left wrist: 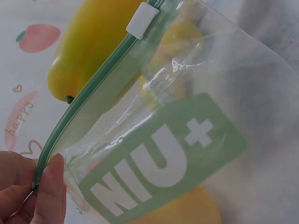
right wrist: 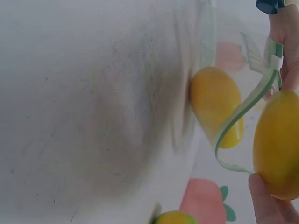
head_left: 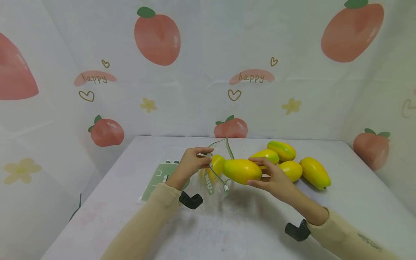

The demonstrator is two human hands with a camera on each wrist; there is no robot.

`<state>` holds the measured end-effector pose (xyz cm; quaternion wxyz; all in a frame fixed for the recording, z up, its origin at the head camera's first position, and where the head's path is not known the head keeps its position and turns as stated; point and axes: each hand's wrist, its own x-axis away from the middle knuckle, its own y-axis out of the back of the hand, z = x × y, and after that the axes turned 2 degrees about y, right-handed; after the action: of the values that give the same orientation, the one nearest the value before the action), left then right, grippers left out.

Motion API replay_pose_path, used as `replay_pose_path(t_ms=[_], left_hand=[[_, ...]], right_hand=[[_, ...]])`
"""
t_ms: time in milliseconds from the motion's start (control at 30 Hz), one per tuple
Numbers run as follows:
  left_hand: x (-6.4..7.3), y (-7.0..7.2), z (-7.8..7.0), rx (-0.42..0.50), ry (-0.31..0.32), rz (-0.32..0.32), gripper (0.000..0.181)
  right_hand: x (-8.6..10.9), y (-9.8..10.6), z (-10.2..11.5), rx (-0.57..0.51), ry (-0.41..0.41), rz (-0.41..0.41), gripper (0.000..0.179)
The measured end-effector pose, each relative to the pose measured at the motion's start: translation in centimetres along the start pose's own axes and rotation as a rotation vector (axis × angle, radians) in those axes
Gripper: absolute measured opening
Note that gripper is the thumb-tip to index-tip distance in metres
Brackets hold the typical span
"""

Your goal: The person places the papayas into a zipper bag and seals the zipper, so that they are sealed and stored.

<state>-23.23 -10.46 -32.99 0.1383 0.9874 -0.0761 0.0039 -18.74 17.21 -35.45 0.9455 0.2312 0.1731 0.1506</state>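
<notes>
1 mango (head_left: 242,171) is near the middle of the head frame, grasped by the fingers of the right hand (head_left: 273,177); those of the left hand (head_left: 191,163) pinch the rim (left wrist: 77,106) of the bag (head_left: 209,185). If the rim sags, the mango may catch there. Its long axis lies nearly level, free end pointing left.

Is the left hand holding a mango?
No, the left hand pinches the clear bag by its green zip edge, while the right hand holds a mango.
</notes>
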Motion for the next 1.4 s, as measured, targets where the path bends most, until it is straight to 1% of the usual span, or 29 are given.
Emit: replay_pose_path(t_ms=[300,567,733,1000,1233,1400], left_hand=[[0.0,0.0,0.1,-0.001,-0.007,0.008,0.034],[0.0,-0.1,-0.1,0.004,-0.014,0.006,0.034],[0.0,-0.2,-0.3,-0.005,-0.011,-0.003,0.034],[-0.1,-0.3,-0.2,-0.004,-0.012,-0.007,0.034],[-0.2,-0.4,-0.2,0.004,0.006,0.002,0.034],[-0.2,-0.6,-0.4,0.010,-0.003,0.009,0.034]], right_hand=[[-0.5,-0.5,-0.2,0.028,-0.019,0.019,0.065],[-1.0,-0.4,-0.3,0.051,0.005,0.044,0.066],[-1.3,-0.4,-0.2,0.070,-0.017,0.054,0.065],[-2.2,-0.5,-0.3,0.030,0.007,0.083,0.059],[-2.8,-1.0,-0.6,0.002,0.004,0.119,0.060],[-3.2,-1.3,-0.8,-0.027,-0.003,0.136,0.062]])
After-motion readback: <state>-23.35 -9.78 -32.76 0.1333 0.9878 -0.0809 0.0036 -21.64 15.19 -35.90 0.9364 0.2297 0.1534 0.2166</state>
